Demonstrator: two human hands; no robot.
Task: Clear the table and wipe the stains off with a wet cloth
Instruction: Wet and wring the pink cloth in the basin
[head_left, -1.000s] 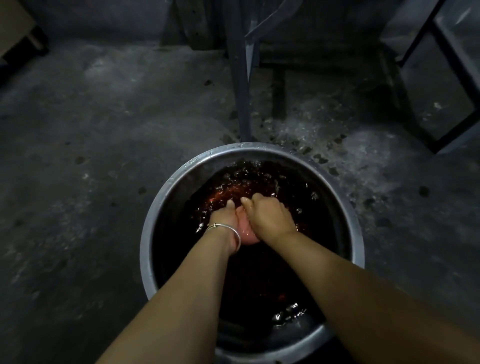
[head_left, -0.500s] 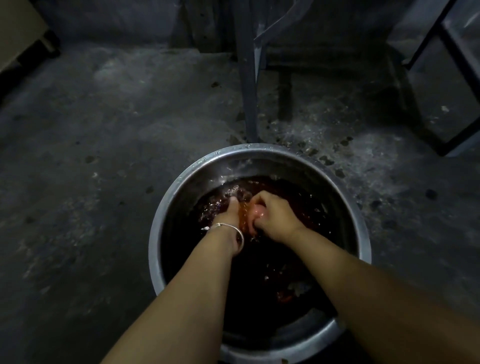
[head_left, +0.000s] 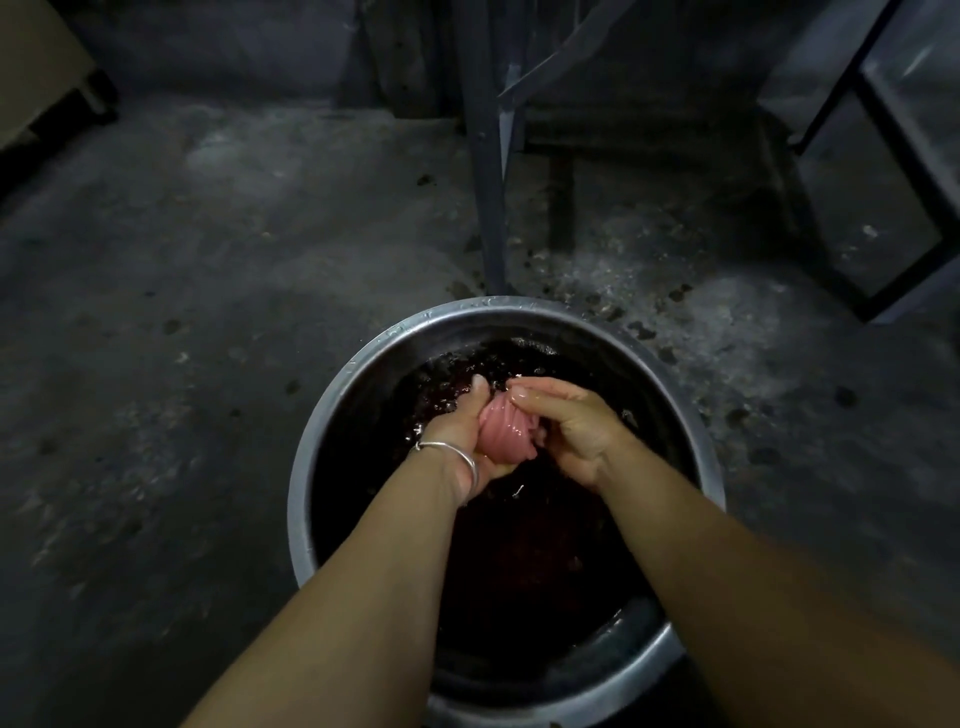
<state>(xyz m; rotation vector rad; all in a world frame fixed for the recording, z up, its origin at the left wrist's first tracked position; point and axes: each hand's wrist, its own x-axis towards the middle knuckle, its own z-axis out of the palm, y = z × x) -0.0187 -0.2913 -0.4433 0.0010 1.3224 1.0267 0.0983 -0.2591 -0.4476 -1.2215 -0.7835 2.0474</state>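
Concrete floor (head_left: 208, 312) is spreading out on every side of the grip, grey and spotted with wet marks beyond it. A round metal basin (head_left: 294, 493) is sitting on that floor directly under the grip, its rim ringing both wrists. Dark reddish water (head_left: 545, 551) is filling the basin below the grip, glinting with bubbles on its far side. A grey post (head_left: 485, 182) is standing on the floor just past the basin's far rim, and a black frame (head_left: 893, 130) is standing farther off to the grip's right.

The left hand (head_left: 460, 434) and right hand (head_left: 574, 431) are meeting over the water, both clenching around the pink cloth (head_left: 506, 434). The cloth is sitting bunched and twisted into ridges between the two palms, shining wet. The left thumb (head_left: 479, 387) is pointing away from the person along the cloth's left side, and the right fingers (head_left: 540, 401) are curling over its upper right. A thin silver bangle (head_left: 451, 448) is circling the left wrist just behind the grip.
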